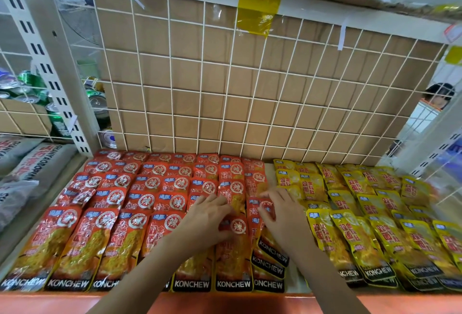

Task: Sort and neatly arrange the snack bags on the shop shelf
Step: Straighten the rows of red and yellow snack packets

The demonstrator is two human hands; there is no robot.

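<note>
Right now both hands lie on the red foil snack bags [107, 238] that fill the left and middle of the shop shelf [62, 301] in overlapping rows, with the yellow foil snack bags [350, 238] ranked just beside them on the right. The left hand [207, 216] reaches in from the near edge, its fingers [222, 205] loosely spread. They lie over the top of one red bag with a round white emblem [238, 226], and the thumb rests on that bag's left side. Whether they pinch it or only touch it cannot be told. The right hand [280, 216] sits just to the right, its fingers [265, 212] gently bent, tips resting on the neighbouring red bags without closing round any. Far behind stands a white wire grid [201, 88] backed by brown cardboard [185, 71]. Green drink cans [57, 121] and grey printed sacks [32, 161] lie at far left.
</note>
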